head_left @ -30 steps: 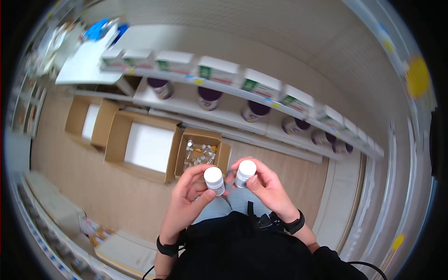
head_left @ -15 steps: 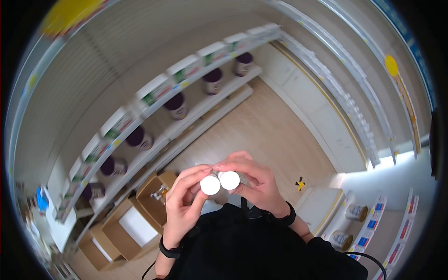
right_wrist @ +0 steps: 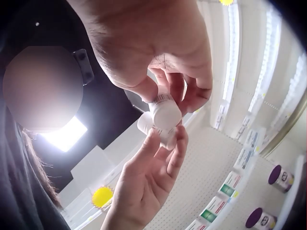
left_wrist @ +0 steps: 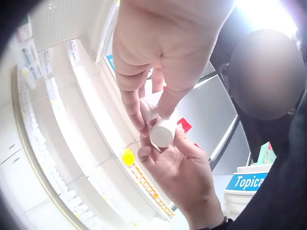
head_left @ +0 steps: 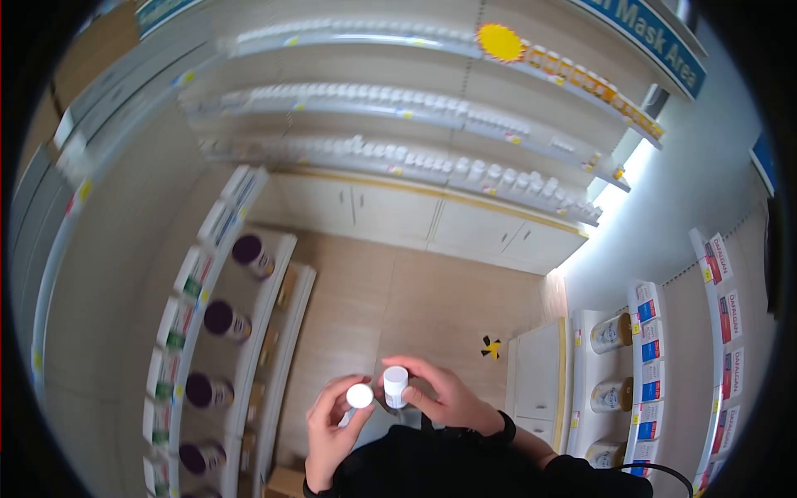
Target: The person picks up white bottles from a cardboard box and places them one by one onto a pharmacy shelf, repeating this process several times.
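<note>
Two small white pill bottles with white caps are held close together in front of the body. My left hand [head_left: 330, 427] grips one pill bottle [head_left: 359, 397] between thumb and fingers, its cap facing the head camera. In my right hand [head_left: 447, 400] is the other pill bottle [head_left: 396, 382], pinched by thumb and fingers, with part of its printed label showing. Seen from the left wrist, the right hand's bottle [left_wrist: 163, 134] is just below the left hand's bottle [left_wrist: 150, 106]. A barcode shows on the right hand's bottle [right_wrist: 166, 112] in the right wrist view.
Ahead, a wall shelf [head_left: 357, 108] bears rows of white bottles above white cabinets [head_left: 473, 232]. On the left, a shelf holds purple-lidded tubs [head_left: 228, 321] under boxes [head_left: 195, 270]. Gold-lidded cans [head_left: 613, 334] and Dafalgan boxes [head_left: 727, 317] line the right. Black-yellow tape [head_left: 491, 347] marks the floor.
The head view has swung right, from the cartons and purple-tub shelf to the bottle shelves. Both hands keep their bottles, which came side by side and now sit slightly apart.
</note>
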`<state>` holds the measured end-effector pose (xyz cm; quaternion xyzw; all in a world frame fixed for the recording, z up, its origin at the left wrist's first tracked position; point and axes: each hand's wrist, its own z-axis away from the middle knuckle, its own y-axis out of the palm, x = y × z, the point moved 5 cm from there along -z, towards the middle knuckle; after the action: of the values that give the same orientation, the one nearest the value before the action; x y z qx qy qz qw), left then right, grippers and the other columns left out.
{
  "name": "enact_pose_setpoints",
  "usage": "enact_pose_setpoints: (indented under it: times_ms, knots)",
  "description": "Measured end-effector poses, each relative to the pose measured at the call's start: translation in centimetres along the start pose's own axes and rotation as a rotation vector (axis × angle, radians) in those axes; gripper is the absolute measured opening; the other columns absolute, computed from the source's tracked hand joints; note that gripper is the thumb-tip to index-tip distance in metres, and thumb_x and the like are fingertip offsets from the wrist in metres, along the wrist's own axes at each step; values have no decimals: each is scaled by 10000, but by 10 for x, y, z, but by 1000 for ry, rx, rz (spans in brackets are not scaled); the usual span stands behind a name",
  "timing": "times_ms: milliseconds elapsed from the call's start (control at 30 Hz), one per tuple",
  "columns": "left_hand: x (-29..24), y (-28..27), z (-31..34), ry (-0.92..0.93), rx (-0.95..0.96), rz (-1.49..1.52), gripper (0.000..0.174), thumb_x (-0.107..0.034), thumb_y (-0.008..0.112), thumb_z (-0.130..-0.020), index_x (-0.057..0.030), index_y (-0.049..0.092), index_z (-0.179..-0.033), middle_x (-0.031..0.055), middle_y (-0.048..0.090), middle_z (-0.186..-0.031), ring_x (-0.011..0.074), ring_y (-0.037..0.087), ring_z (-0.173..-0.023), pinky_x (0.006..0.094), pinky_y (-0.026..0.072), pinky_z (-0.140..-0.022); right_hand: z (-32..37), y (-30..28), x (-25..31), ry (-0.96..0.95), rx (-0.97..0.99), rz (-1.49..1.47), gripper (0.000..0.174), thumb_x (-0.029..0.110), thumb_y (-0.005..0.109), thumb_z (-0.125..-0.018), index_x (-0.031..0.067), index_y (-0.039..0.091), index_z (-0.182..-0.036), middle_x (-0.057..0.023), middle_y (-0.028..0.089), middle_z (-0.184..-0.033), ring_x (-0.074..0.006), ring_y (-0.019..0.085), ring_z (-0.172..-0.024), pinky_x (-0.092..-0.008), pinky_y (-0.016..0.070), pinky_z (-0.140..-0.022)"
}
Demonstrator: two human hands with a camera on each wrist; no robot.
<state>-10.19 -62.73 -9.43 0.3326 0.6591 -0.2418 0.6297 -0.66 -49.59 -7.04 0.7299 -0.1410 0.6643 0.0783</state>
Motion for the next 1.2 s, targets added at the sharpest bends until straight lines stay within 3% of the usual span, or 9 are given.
enact_pose_setpoints:
  times_ms: [67,133,200,300,567,633,767,1000,1200]
  knots:
    - [9,-2,-30,-17,6,76,375,134,569,-772,39,495,-1128,160,550,-1091,239,623,-933,314,500,-832,-16,-27,-12,-19,-70,18,340,88,523,-889,39,471,-1222,-71,558,-1004,-151,529,-876,-275,433,-811]
    - [25,-12,-60,-39,-30,12,370,145,543,-772,37,493,-1122,157,557,-1083,242,623,-937,308,499,-817,-34,-54,-26,26,-51,100,313,134,538,-898,2,490,-1177,-104,581,-1087,-176,555,-1017,-299,437,-879]
    - [47,-21,-94,-60,-32,0,355,143,529,-774,30,496,-1109,146,563,-1080,233,626,-922,299,496,-803,-59,-80,-33,36,-121,152,309,134,600,-859,18,524,-1136,-94,592,-1063,-164,571,-965,-283,450,-847]
    - [86,-39,-149,-138,-74,-42,281,-15,573,-833,9,485,-1099,106,568,-1030,200,610,-875,320,472,-820,-98,-121,-41,56,-243,238,297,140,650,-814,38,569,-1081,-65,611,-1011,-135,572,-866,-259,459,-785]
    - [108,-35,-327,-115,56,-120,258,-39,550,-864,34,490,-1105,115,553,-1043,186,596,-901,277,448,-811,-194,-240,-37,169,-546,498,296,88,678,-738,75,617,-1027,-18,623,-872,-101,524,-692,-226,431,-639]
    - [100,-15,-371,53,106,-224,253,-82,534,-887,38,492,-1107,96,523,-1018,178,580,-892,277,448,-796,-195,-264,-44,251,-595,486,309,77,674,-736,80,619,-1039,-18,619,-867,-100,518,-680,-222,432,-635]
    - [100,42,-436,-65,253,-115,309,-126,464,-928,12,439,-1203,92,500,-989,179,558,-894,290,424,-821,-181,-307,-60,325,-745,462,334,94,651,-759,71,601,-1089,-44,602,-818,-112,491,-632,-230,429,-598]
    - [108,181,-539,-17,437,-174,343,-44,473,-898,-20,439,-1238,107,541,-1024,179,562,-914,293,415,-851,-144,-419,-122,385,-935,320,323,18,641,-773,30,595,-1092,-45,614,-859,-77,523,-677,-212,449,-644]
    - [103,299,-629,213,265,-482,418,10,618,-780,-15,489,-1177,75,592,-995,129,547,-932,271,423,-810,-166,-559,-126,362,-930,439,304,-3,635,-747,20,602,-1048,-44,622,-894,-76,520,-695,-209,445,-650]
